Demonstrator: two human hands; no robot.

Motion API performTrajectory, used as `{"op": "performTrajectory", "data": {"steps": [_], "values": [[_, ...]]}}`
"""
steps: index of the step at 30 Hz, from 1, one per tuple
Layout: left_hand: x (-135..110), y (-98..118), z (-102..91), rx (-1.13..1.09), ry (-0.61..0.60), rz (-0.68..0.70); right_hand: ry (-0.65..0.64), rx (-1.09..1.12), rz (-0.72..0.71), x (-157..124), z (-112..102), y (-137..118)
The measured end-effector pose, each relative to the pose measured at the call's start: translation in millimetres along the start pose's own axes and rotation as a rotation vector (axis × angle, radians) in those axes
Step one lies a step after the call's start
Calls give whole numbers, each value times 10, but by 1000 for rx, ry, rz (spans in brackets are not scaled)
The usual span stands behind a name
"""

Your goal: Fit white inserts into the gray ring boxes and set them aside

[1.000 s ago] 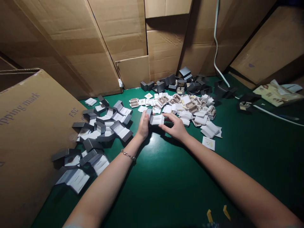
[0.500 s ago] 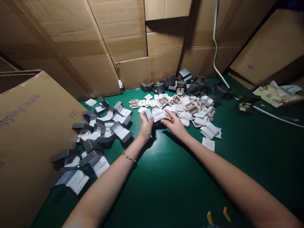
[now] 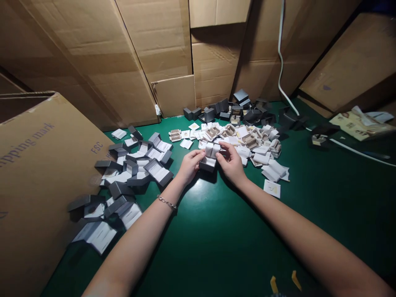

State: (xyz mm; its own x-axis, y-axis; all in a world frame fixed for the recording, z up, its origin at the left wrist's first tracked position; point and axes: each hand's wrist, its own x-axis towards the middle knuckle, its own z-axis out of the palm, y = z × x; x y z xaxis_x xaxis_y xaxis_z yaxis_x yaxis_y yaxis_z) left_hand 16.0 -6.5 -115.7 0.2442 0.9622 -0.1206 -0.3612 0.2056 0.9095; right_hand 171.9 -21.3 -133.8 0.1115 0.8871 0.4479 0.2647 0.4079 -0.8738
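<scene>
Both of my hands meet over the green table (image 3: 216,231) around one small grey box (image 3: 208,164) with a white insert (image 3: 213,149) standing up in it. My left hand (image 3: 189,166), a thin bracelet on its wrist, pinches the box's left side. My right hand (image 3: 230,163) grips the right side, its fingers curled on the white insert. Just behind them lies a heap of white and beige inserts (image 3: 247,142).
A spread of open grey boxes (image 3: 136,165) lies to the left beside a large cardboard carton (image 3: 37,173). More closed grey boxes (image 3: 235,108) sit at the back against cardboard walls (image 3: 161,49). A white cable (image 3: 283,82) runs down the right; printed sheets (image 3: 359,121) lie far right.
The hands have drawn slightly nearer and lower. The white piece held flat between them a second ago now stands folded inside a grey box gripped from both sides.
</scene>
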Motion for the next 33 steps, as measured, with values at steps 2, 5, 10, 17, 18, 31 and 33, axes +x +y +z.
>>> {"op": "performTrajectory", "data": {"steps": [2, 5, 10, 17, 18, 31, 33], "values": [[7, -10, 8, -11, 7, 26, -7, -40, -99, -25, 4, -37], [10, -17, 31, 1, -36, 56, -1, -112, -233, -38, -5, -64], [3, 0, 55, 67, -100, 39, 2, -224, -361, -19, -43, -106], [-11, -8, 47, 163, -22, 30, 41, -235, -317, 0, -59, -124], [-15, -6, 47, 174, -19, 25, 36, -226, -309, 0, -58, -124], [-28, 14, 47, 206, -17, 19, 49, -123, -200, -14, -36, -104], [-27, 15, 47, 200, -20, 15, 57, -73, -156, -24, -26, -71]]}}
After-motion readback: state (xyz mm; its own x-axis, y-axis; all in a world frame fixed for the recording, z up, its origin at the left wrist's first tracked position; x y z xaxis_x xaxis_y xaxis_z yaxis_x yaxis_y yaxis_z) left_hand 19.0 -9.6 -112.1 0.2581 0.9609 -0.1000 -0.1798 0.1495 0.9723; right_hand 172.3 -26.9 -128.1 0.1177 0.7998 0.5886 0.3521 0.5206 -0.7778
